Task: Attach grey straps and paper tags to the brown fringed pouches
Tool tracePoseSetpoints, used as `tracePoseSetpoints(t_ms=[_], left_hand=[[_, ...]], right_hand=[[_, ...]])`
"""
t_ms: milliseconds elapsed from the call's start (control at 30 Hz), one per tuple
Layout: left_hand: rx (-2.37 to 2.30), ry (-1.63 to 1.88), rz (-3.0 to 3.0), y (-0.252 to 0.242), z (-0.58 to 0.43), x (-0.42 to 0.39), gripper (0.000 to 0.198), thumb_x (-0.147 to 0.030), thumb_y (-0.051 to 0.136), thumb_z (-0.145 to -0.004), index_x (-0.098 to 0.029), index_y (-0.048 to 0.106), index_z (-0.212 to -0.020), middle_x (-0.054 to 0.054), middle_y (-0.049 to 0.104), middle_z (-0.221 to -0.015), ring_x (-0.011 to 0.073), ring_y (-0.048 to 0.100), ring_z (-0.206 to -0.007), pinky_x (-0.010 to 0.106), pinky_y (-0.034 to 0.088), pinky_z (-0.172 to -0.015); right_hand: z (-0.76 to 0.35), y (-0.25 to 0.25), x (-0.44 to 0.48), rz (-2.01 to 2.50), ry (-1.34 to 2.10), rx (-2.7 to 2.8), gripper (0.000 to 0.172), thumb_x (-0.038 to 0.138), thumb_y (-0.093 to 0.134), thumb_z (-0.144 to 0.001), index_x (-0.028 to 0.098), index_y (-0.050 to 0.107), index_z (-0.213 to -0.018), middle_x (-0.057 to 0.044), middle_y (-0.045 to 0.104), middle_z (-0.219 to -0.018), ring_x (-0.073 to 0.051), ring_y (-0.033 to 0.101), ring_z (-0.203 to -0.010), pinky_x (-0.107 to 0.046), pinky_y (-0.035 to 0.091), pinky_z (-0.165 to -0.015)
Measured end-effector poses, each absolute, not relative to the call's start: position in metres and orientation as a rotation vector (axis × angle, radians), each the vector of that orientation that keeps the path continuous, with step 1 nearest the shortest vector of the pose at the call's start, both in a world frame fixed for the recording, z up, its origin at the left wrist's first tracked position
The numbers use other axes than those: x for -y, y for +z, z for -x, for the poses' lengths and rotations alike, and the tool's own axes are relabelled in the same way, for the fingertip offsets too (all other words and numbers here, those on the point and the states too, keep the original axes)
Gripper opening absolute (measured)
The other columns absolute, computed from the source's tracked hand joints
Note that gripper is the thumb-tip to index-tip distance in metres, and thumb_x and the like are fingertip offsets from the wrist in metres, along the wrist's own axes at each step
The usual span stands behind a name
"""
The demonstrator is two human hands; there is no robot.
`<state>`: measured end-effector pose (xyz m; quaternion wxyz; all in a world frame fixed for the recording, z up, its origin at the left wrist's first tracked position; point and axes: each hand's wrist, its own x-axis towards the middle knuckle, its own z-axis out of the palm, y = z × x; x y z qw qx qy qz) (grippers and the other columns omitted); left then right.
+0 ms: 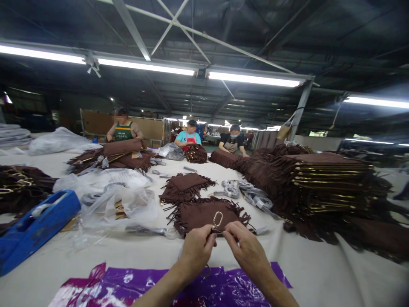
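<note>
My left hand point(197, 246) is closed, thumb and fingers pinching a short dark strap fitted with a gold oval clasp point(218, 218). Facing it, my right hand point(245, 245) pinches the same strap by its other side, so the clasp stands up between the fingertips. A gold ring point(206, 270) shows below my left hand; I cannot tell whether it belongs to the strap. Just beyond both hands lies a brown fringed bag point(204, 213), and behind it a second fringed bag point(185, 183).
Purple plastic film point(153, 281) lies under my forearms. A blue tape dispenser point(41, 230) and clear plastic bags point(124, 204) are at left. Wrapped straps point(255, 198) lie right of centre, beside stacked brown bags point(329, 183). Across the table several co-workers point(191, 135) handle more bags.
</note>
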<state>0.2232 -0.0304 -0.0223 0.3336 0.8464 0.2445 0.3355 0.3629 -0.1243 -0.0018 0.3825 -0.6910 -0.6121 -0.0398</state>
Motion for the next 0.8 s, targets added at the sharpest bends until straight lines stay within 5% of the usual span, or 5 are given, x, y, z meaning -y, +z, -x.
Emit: tracePoseSetpoints(t_ms=[333, 633, 800], left_hand=[[-0.666, 0.862, -2.182, -0.023, -0.227, 0.029, 0.023, -0.024, 0.047, -0.088, -0.018, 0.061, -0.072, 0.002, 0.066, -0.068, 0.0145, 0.056, -0.061, 0.023, 0.033, -0.059], [-0.443, 0.845, -1.906, -0.027, -0.235, 0.041, 0.021, -0.021, 0.048, -0.084, -0.016, 0.068, -0.089, 0.002, 0.067, -0.081, 0.0141, 0.057, -0.071, 0.022, 0.040, -0.064], [-0.602, 0.858, -1.857, -0.041, -0.248, 0.028, 0.029, -0.027, 0.043, -0.089, -0.013, 0.061, -0.070, 0.001, 0.059, -0.065, 0.0123, 0.050, -0.060, 0.021, 0.037, -0.056]], right_hand=[[-0.371, -0.010, 0.126, 1.741, -0.107, 1.577, 0.025, 0.032, 0.044, -0.093, 0.022, 0.051, -0.071, -0.003, 0.059, -0.079, -0.018, 0.057, -0.071, -0.028, 0.041, -0.067], [-0.362, -0.022, 0.118, 1.765, -0.127, 1.551, 0.032, 0.035, 0.042, -0.094, 0.022, 0.052, -0.067, -0.001, 0.054, -0.070, -0.016, 0.054, -0.064, -0.028, 0.038, -0.061], [-0.370, -0.038, 0.115, 1.754, -0.099, 1.562, 0.038, 0.042, 0.041, -0.095, 0.022, 0.051, -0.065, 0.000, 0.053, -0.068, -0.017, 0.055, -0.063, -0.028, 0.038, -0.061]])
